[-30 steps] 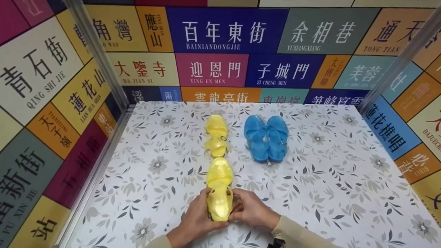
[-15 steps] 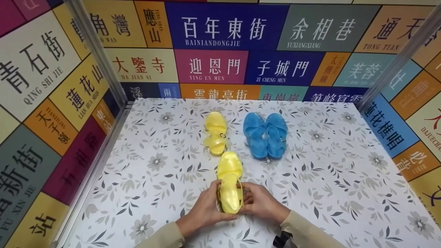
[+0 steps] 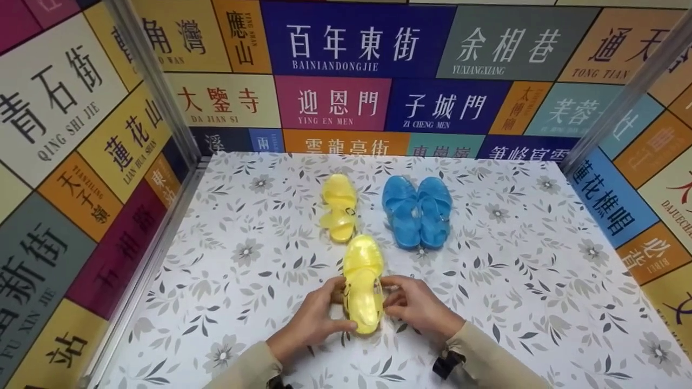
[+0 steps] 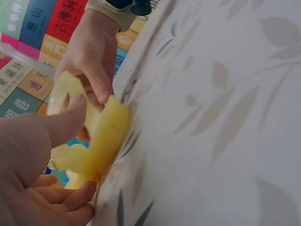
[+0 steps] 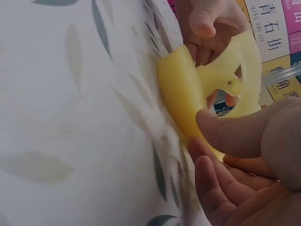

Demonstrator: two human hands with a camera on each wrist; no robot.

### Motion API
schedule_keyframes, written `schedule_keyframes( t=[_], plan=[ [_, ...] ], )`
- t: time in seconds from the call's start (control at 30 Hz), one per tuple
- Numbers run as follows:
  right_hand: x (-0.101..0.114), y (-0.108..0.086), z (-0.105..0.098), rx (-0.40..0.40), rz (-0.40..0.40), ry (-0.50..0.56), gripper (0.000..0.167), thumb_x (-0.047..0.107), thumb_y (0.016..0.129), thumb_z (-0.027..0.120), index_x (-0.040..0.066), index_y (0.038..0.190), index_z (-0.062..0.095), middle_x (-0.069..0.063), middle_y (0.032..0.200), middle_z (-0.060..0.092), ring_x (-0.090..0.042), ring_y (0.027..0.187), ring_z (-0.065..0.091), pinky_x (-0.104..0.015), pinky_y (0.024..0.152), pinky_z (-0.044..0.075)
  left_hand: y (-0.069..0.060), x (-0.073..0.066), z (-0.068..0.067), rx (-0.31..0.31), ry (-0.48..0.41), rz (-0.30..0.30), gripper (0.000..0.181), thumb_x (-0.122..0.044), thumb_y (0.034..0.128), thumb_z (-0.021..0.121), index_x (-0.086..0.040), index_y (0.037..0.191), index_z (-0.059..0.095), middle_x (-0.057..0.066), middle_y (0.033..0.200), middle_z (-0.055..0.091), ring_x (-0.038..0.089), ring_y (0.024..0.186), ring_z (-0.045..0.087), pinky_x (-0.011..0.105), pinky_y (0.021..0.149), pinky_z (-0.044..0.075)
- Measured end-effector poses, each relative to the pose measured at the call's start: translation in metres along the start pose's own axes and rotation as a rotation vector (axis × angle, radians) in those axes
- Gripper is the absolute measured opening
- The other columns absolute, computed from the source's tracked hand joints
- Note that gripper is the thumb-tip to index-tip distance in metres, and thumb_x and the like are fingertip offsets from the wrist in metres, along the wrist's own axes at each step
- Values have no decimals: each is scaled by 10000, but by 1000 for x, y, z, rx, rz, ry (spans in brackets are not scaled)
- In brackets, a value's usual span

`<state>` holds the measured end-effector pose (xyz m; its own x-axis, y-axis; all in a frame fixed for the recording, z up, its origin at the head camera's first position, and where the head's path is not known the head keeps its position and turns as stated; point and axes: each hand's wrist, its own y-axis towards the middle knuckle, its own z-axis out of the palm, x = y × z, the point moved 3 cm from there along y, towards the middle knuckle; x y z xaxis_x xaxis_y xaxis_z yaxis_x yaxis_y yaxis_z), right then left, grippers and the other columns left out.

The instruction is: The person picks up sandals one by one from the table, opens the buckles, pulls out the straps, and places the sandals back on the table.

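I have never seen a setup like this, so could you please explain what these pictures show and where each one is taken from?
No machine here: a person works with a bare left hand and right hand. The wide picture looks down from the person's head; the two close ones are taken from the left and right wrists. On the flower-patterned surface lie a pair of blue sandals and, beside it, the far yellow sandal. Both hands hold the near yellow sandal around its heel end.
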<state>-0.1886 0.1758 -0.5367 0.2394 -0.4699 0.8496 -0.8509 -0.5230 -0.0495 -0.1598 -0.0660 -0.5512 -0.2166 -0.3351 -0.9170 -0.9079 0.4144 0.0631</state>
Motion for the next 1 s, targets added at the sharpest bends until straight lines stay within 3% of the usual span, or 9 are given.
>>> schedule_keyframes(
  t=[0.13, 0.27, 0.37, 0.47, 0.7, 1.0],
  plan=[
    [17, 9, -18, -182, -128, -157, 271, -1, 957, 714, -10, 1228, 703, -98, 1095, 761, -211, 906, 745, -280, 745, 610, 2, 0, -8, -76, -74, 13, 453, -107, 948, 784, 80, 1325, 619, 195, 1205, 712, 304, 1028, 738, 351, 913, 611],
    [41, 20, -23, -304, -372, -290, 123, 30, 952, 745, 47, 1073, 755, -39, 965, 757, -169, 864, 720, -336, 696, 614, 6, -2, -11, -156, -34, 0, 237, -97, 963, 758, 33, 1159, 732, 120, 1029, 757, 216, 894, 739, 252, 781, 612],
    [57, 29, -17, -282, -536, -380, 140, 46, 933, 776, 70, 1070, 762, -39, 1013, 749, -182, 948, 709, -375, 793, 613, 8, -2, -12, -187, 8, -10, 173, -90, 938, 778, -9, 1091, 768, 71, 965, 767, 152, 838, 715, 242, 747, 601],
    [66, 38, -7, -189, -612, -468, 194, 79, 928, 794, 76, 1121, 767, -28, 1095, 748, -203, 1048, 688, -382, 913, 585, 9, -2, -12, -198, 34, 7, 154, -73, 929, 776, -19, 1074, 780, 57, 943, 770, 137, 831, 703, 261, 764, 602],
    [71, 53, 11, 68, -586, -566, 217, 98, 916, 803, 102, 1133, 792, -12, 1074, 764, -165, 1005, 708, -355, 928, 569, 11, 0, -10, -190, 14, 13, 191, 0, 901, 760, -17, 1090, 779, 50, 952, 777, 155, 864, 723, 276, 804, 610],
    [71, 59, 13, 191, -449, -527, 172, 129, 949, 772, 110, 1116, 806, -17, 1031, 773, -173, 956, 726, -316, 908, 577, 12, 2, -7, -167, -98, -36, 196, 22, 872, 788, 9, 1065, 754, 77, 944, 762, 187, 873, 728, 247, 798, 608]
  ],
)
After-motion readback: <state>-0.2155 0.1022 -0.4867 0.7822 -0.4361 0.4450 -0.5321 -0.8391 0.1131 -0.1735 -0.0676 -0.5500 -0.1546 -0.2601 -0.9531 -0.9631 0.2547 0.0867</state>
